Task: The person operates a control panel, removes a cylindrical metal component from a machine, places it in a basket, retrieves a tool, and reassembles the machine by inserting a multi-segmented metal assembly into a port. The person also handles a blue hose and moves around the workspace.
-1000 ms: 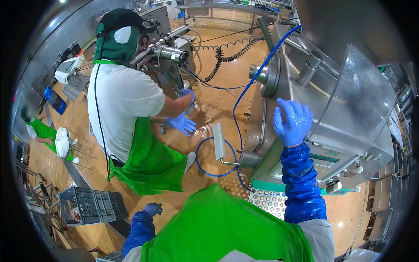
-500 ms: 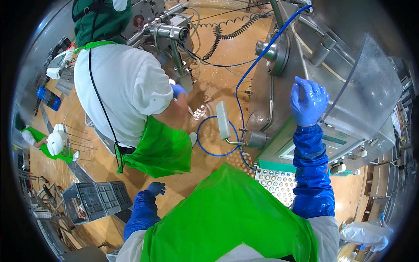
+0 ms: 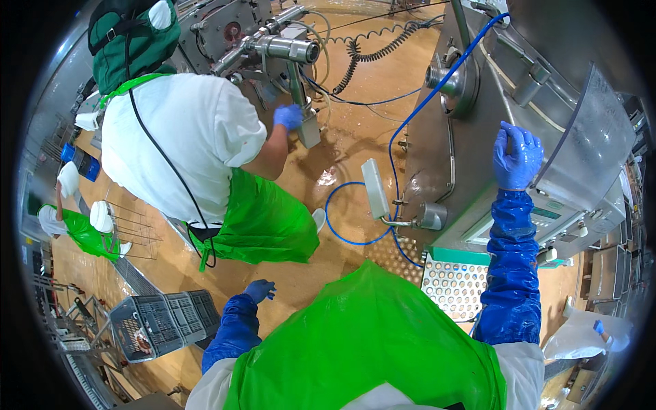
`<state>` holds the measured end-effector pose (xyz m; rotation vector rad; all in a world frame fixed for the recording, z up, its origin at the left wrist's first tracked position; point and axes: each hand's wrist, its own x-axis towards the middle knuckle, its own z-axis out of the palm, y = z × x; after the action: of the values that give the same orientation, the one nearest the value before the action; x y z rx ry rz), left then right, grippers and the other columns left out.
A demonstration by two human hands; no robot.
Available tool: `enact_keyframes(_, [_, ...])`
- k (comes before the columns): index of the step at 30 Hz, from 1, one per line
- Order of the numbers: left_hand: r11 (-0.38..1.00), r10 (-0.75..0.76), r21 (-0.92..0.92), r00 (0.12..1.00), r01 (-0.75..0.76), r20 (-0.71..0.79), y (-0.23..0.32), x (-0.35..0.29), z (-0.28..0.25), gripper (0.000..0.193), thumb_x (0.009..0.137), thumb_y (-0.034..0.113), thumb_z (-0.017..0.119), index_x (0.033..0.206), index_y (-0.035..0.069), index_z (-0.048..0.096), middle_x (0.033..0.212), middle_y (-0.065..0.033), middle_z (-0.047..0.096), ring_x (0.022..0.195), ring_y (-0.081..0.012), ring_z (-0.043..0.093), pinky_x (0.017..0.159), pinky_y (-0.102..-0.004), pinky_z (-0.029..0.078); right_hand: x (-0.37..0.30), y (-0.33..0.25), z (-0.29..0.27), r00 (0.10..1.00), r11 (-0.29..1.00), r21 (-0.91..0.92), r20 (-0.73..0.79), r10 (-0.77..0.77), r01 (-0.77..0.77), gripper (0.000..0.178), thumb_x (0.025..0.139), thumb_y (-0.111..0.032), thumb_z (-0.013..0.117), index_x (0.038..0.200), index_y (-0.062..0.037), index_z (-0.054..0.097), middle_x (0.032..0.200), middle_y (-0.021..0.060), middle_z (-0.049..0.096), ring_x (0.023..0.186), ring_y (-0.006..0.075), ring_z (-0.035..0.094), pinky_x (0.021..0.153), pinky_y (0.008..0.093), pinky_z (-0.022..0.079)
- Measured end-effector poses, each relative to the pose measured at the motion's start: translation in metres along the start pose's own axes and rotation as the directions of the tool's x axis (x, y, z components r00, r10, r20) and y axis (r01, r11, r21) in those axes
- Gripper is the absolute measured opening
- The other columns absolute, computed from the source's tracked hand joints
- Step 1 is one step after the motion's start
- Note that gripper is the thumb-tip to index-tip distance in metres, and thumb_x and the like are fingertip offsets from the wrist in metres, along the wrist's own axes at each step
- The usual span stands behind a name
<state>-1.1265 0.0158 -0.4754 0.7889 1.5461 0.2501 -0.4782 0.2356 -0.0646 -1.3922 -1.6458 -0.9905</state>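
My right hand [image 3: 518, 156], in a blue glove, is raised over the large steel machine [image 3: 427, 181], beside its clear guard [image 3: 593, 140]. Its fingers are loosely bent with nothing visible in them; whether it touches the machine I cannot tell. Below that hand is the machine's control panel [image 3: 543, 213]. My left hand [image 3: 260, 290], also gloved, hangs low at my left side above the tan floor, fingers partly stretched and apart, holding nothing I can see. Blue sleeves cover both my forearms, and a green apron [image 3: 369, 335] covers my front.
A co-worker [image 3: 174, 137] stands at the left, one gloved hand by a steel fitting [image 3: 287, 49]. Grey crates [image 3: 171, 318] stand lower left. A blue hose [image 3: 410, 119] loops down to the floor near a perforated metal step [image 3: 454, 287]. Other people are farther off at both sides.
The scene has shifted slightly rightward in view. My right hand's fingers are more bent. The co-worker's gloved hand has risen toward the steel fitting.
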Motion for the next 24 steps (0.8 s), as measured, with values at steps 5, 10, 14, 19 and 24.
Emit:
enact_keyframes(5, [0.995,0.046,0.09,0.999,-0.047,0.008,0.068,0.01,0.0,0.041,0.098,0.03,0.056,0.114,-0.007,0.06,0.106,-0.0172,0.068,0.083,-0.0236,0.069,0.074,-0.0353,0.057,0.0,0.003,0.0,1.0,1.0,0.007,-0.007,-0.004,0.004,0.022,0.078,-0.01,0.071,0.098,-0.0177,0.071,0.087,0.0044,0.069,0.079,0.0267,0.062,0.072,0.0384,0.047])
enact_keyframes(10, [0.956,0.144,0.252,0.989,-0.151,0.043,0.128,0.026,0.023,0.039,0.098,0.03,0.054,0.112,-0.006,0.062,0.102,-0.0169,0.069,0.083,-0.0231,0.068,0.075,-0.0351,0.056,-0.002,0.003,0.002,1.0,0.997,0.078,-0.017,-0.025,0.027,0.026,0.074,-0.005,0.072,0.099,-0.0161,0.071,0.087,0.0047,0.069,0.077,0.0256,0.062,0.07,0.0371,0.046])
enact_keyframes(14, [0.907,0.242,0.332,0.966,-0.26,0.095,0.217,0.014,0.046,0.038,0.099,0.03,0.053,0.106,-0.006,0.064,0.097,-0.0162,0.07,0.08,-0.0224,0.068,0.075,-0.0355,0.055,-0.005,0.006,-0.001,0.999,0.993,0.11,-0.04,-0.037,0.041,0.03,0.072,-0.004,0.072,0.099,-0.0156,0.072,0.087,0.0041,0.068,0.075,0.023,0.061,0.07,0.0361,0.045])
enact_keyframes(19, [0.903,0.245,0.354,0.969,-0.242,0.037,0.232,0.026,0.04,0.041,0.097,0.035,0.053,0.103,-0.004,0.065,0.095,-0.0159,0.07,0.078,-0.0235,0.068,0.076,-0.0367,0.054,-0.009,0.01,0.002,0.998,0.989,0.137,-0.029,-0.051,0.055,0.032,0.07,-0.004,0.073,0.099,-0.0177,0.073,0.086,0.001,0.068,0.074,0.0202,0.06,0.071,0.034,0.043])
enact_keyframes(24, [0.899,0.064,0.436,0.996,-0.034,-0.055,0.128,0.03,0.012,0.049,0.096,0.042,0.05,0.104,-0.003,0.068,0.09,-0.0168,0.072,0.079,-0.0241,0.071,0.077,-0.0381,0.053,-0.006,0.012,0.002,0.999,0.985,0.168,-0.032,-0.04,0.045,0.034,0.069,-0.003,0.074,0.099,-0.0177,0.073,0.084,0.0001,0.068,0.073,0.0181,0.06,0.071,0.0328,0.043])
